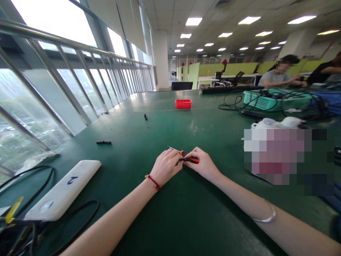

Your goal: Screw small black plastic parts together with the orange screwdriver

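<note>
Over the middle of the green table, my two hands meet at the fingertips. A screwdriver with an orange-and-black handle lies in my right hand, its thin metal shaft pointing left past my left fingers. The right fingers are closed around the handle, which they partly cover. My left hand is closed, thumb and fingers pinching a small black piece that touches the right fingertips. Most of that piece is hidden, so its kind cannot be made out.
Small black parts and a red tray lie ahead. A white power strip and cables are at left. At right are a blurred-out object and a teal basket with cables. Two people sit beyond.
</note>
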Demonstrator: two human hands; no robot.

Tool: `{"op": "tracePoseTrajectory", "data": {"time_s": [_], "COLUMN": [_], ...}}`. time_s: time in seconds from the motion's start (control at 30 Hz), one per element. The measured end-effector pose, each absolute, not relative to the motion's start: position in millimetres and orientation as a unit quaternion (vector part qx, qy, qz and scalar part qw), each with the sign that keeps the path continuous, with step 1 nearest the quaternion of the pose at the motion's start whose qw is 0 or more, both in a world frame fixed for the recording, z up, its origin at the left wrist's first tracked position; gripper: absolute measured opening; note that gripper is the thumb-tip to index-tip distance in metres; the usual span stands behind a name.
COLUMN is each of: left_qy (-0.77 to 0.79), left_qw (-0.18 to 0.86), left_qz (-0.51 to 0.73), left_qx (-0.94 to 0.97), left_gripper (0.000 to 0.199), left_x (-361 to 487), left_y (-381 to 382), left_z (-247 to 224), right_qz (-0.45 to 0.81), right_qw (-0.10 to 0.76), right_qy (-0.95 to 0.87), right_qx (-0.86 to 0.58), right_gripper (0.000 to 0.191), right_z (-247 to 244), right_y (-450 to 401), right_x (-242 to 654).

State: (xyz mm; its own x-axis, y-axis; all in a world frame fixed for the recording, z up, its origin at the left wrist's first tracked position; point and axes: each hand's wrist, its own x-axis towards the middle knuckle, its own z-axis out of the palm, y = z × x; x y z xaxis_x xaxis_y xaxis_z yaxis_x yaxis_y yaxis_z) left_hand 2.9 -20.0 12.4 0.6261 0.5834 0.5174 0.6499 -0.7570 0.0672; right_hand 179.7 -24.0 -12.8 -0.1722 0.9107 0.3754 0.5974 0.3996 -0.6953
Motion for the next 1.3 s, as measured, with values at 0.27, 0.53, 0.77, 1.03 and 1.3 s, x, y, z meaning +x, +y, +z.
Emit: {"op": "tracePoseTrajectory", "data": {"time_s": [0.27,0.53,0.77,1.03,1.3], "left_qy": [-0.388,-0.354,-0.352,-0.398,-0.38], "left_qw": [0.056,0.061,0.02,-0.083,-0.236], "left_qz": [-0.321,-0.32,-0.331,-0.327,-0.391], "left_qx": [-0.862,-0.876,-0.875,-0.853,-0.805], "left_gripper": [0.012,0.013,0.009,0.004,0.006], "left_x": [1.4,2.5,2.6,1.6,-1.6], "left_y": [-20.1,-21.9,-22.2,-18.6,-15.2], "left_z": [10.3,10.4,11.6,10.8,13.3], "right_qz": [0.082,0.039,0.001,0.025,0.129], "right_qw": [0.318,0.381,0.386,0.387,0.428], "right_qy": [-0.771,-0.784,-0.795,-0.798,-0.773], "right_qx": [-0.546,-0.488,-0.468,-0.461,-0.45], "right_gripper": [0.026,0.018,0.011,0.011,0.009], "right_z": [-6.9,-0.5,-3.1,-5.7,-1.7], "right_y": [-28.9,-33.6,-32.4,-31.6,-34.3], "right_x": [179.3,181.3,182.8,184.4,184.1]}}
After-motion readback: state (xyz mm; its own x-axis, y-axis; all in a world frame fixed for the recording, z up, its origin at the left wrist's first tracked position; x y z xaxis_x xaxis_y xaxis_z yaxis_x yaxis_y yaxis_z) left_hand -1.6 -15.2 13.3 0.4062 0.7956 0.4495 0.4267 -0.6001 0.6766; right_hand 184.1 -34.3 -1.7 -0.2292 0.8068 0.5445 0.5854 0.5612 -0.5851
